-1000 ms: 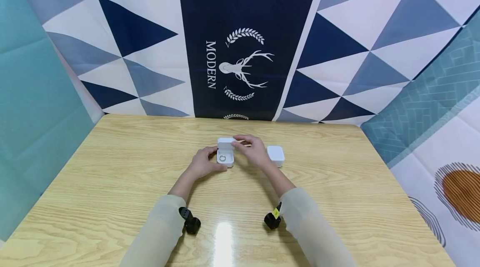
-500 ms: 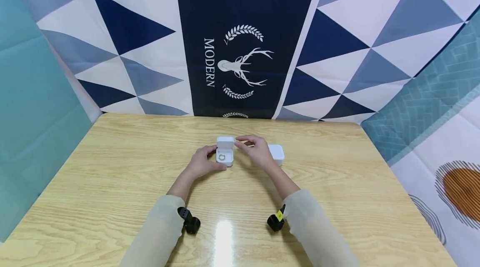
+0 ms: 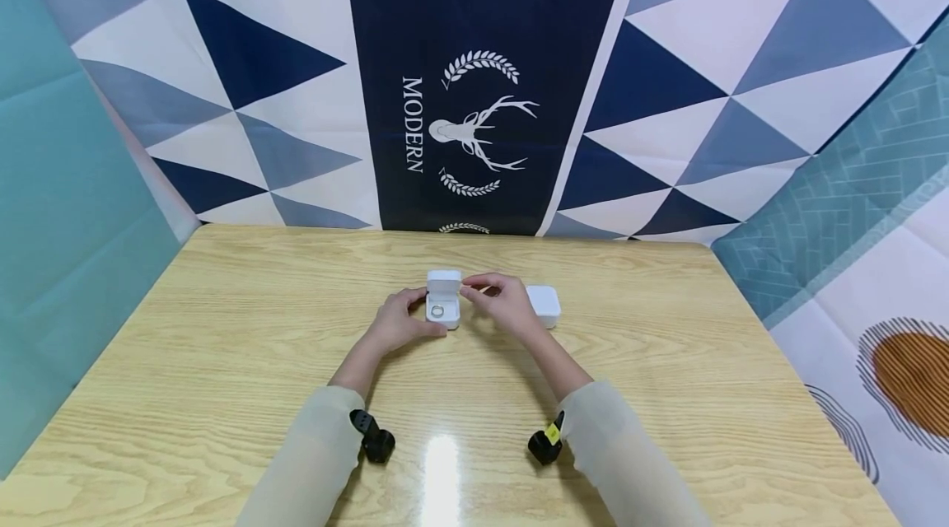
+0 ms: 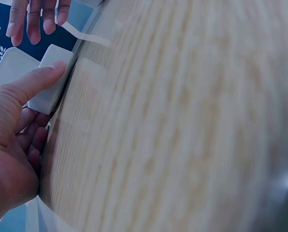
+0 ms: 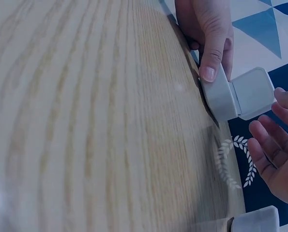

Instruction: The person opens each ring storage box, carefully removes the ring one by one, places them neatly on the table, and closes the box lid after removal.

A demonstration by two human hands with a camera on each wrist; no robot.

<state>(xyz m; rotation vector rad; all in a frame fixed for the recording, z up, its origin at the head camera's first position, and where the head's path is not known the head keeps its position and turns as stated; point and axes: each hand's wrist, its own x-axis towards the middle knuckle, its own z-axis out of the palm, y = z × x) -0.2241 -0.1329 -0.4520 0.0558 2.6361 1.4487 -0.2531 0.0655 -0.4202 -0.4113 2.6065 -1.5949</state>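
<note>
A small white ring box stands on the wooden table with its lid raised. Inside its base lies a silver-coloured ring. My left hand grips the base from the left, its thumb on the front face, as the left wrist view also shows on the box. Beside the lid's right edge is my right hand. In the right wrist view, the right hand's fingers are loosely extended and spread, with one fingertip right at the edge of the upright lid.
Just right of my right hand stands a second white box, closed, partly behind the hand in the head view. The wooden table ends at a patterned cloth backdrop. Black wrist cameras hang from both sleeves.
My right hand has come off the front of the lid, moved slightly right, then back to the lid's right edge. The lid stays raised; the left hand keeps its hold on the base.
</note>
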